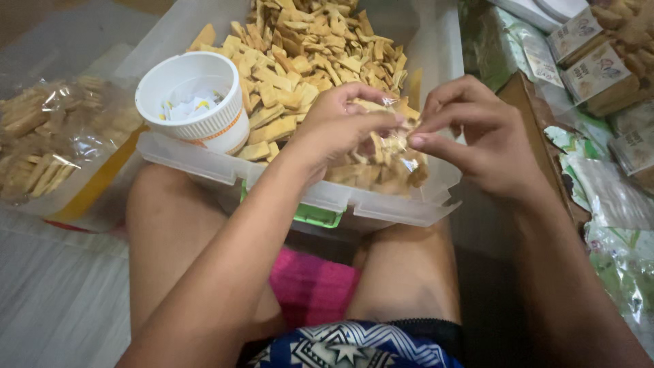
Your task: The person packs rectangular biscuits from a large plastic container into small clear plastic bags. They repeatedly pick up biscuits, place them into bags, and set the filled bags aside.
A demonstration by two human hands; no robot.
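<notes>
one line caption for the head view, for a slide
Both hands, left hand and right hand, hold a small clear bag of crackers over a clear tub.

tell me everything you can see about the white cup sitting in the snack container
The white cup is round and looks like paper or foam, with a thick rolled rim and an orange band near its base. It stands tilted toward the camera in the near left corner of the clear plastic container, leaning on the tan cracker pieces. Inside lie small white packets with yellow and blue marks. Neither hand touches it.
</notes>
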